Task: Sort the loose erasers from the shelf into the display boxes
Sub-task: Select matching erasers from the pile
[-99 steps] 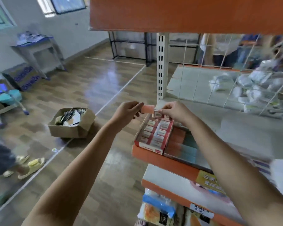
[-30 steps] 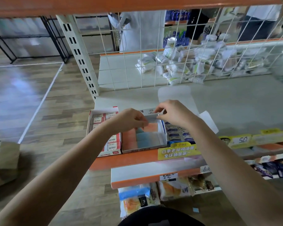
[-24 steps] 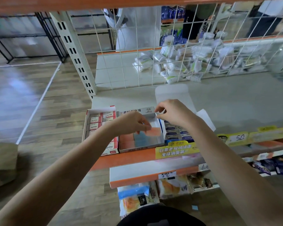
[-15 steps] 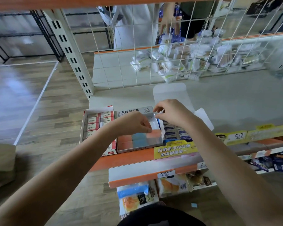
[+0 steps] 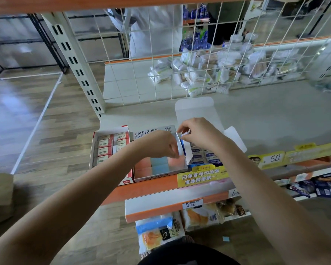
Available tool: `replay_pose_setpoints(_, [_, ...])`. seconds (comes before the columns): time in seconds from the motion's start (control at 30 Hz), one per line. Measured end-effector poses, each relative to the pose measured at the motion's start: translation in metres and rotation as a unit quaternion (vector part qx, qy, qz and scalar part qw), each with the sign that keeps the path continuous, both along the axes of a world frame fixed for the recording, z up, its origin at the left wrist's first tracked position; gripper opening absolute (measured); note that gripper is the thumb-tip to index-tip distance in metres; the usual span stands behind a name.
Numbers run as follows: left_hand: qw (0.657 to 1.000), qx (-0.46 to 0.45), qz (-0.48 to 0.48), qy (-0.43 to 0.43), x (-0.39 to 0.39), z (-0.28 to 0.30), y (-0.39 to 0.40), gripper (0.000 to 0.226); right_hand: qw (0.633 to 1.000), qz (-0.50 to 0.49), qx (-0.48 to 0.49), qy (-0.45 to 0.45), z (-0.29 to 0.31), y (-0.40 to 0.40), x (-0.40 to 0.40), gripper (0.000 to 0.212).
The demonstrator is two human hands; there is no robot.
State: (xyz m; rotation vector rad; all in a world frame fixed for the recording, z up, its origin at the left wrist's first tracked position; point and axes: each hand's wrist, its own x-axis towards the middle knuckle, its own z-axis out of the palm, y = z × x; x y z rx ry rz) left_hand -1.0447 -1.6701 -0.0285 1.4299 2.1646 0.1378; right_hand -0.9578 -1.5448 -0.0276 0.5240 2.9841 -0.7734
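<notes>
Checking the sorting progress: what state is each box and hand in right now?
Middle display box: open, partly filled with pink and blue erasers.
Red display box: open, full of sleeved erasers.
Blue display box: open, lid flap folded back.
Left hand: fingers curled, inside middle box.
Right hand: pinches that box's wall.

Three display boxes (image 5: 159, 169) sit side by side on the shelf (image 5: 256, 119) (front edge).

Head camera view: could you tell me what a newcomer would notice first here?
Two hands meet over the middle display box on the orange-edged shelf: the left hand reaches into it above pink and blue erasers, the right hand pinches its far right corner. Behind, a white wire grid fronts heaped packets.
</notes>
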Motion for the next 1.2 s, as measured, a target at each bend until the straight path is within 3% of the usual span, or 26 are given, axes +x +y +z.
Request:
replay_pose_setpoints(0.23, [0.998,-0.046,-0.03,-0.009,0.002,-0.007,0.005,0.021,1.0,0.003,0.0,-0.005,-0.001,0.0,-0.002,0.026])
replay_pose_setpoints(0.83, [0.998,0.035,0.015,0.041,-0.006,0.003,-0.007,0.017,1.0,0.025,0.011,-0.005,-0.003,0.001,-0.003,0.022])
replay_pose_setpoints(1.0, [0.988,0.028,-0.014,0.152,-0.014,0.01,0.009,0.021,1.0,-0.021,0.022,0.0,0.006,-0.002,0.001,0.024])
replay_pose_setpoints(1.2, [0.954,0.091,-0.073,0.278,-0.001,0.033,0.066,0.028,0.984,-0.111,0.137,-0.03,0.019,0.033,0.039,0.033])
